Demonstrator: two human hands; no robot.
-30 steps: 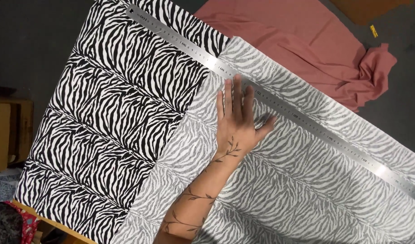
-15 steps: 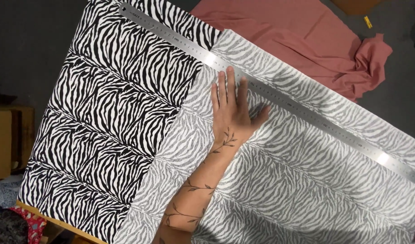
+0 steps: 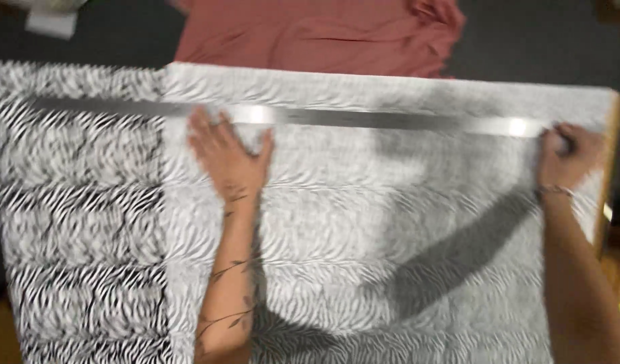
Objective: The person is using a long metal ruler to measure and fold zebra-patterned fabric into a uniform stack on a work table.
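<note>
step: lining up metal ruler (image 3: 364, 118) on zebra fabric (image 3: 391, 222). l hand (image 3: 227, 156) flat, spread wide, pressing; r hand (image 3: 567, 156) curled on ruler end. next prob needs ruler kept steady.

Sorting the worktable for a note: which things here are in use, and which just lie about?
In use:
- left hand flat beside the long metal ruler
- right hand at the ruler's end
- zebra-print fabric under both

Lying about:
- pink cloth beyond the far edge
</note>
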